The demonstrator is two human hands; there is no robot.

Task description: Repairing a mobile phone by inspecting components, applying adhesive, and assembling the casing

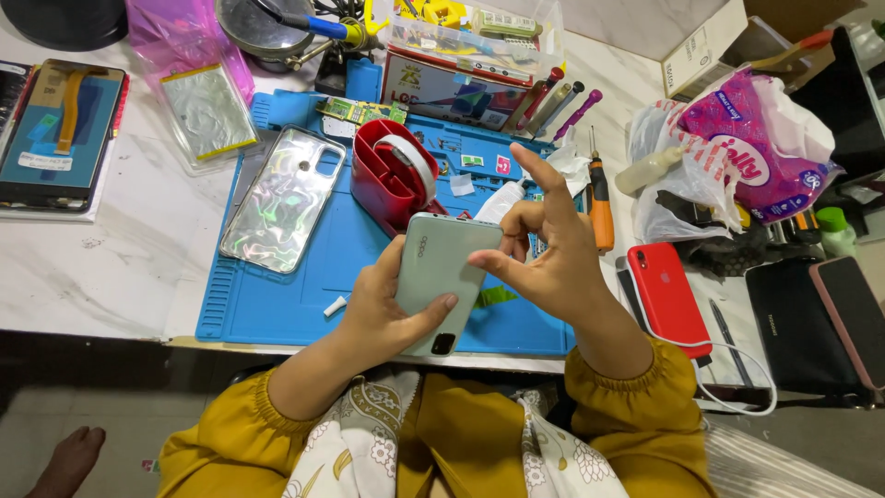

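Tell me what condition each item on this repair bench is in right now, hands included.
Left hand: gripping the pale green phone.
Right hand: fingers spread, thumb tip on the phone's edge.
Pale green phone: held back side up above the mat.
Clear phone case: empty, lying flat on the blue mat.
Red tape dispenser: upright, roll loaded.
Red phone: back side up, white cable beside it.

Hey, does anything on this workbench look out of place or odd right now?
Yes. A bare green circuit board lies loose at the far edge of the blue silicone work mat, outside any phone. The left hand holds a pale green phone back-up, the right hand touching its edge. Nothing looks spilled.
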